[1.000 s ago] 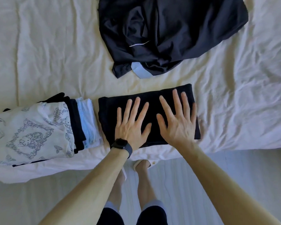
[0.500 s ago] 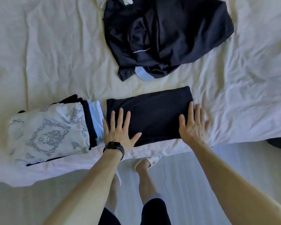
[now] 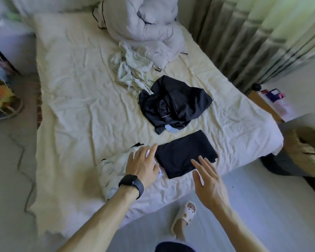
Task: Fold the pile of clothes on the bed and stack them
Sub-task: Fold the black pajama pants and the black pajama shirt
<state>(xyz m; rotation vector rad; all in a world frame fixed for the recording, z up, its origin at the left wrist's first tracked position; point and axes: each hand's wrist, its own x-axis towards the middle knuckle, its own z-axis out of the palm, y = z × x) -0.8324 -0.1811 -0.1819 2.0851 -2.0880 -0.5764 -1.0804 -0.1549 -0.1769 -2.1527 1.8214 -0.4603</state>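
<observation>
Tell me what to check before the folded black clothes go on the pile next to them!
1. Folded black garment lies flat and neat: ok.
2. Hands hold nothing: ok; left hand and right hand are both open.
3. Top of the pile is free: not ok; the left hand is over it.
4. Pile is straight: cannot tell; it is blurred and partly hidden.
5. Everything folded: not ok; the crumpled black garment and pale clothes lie unfolded.

No legible text anywhere.
</observation>
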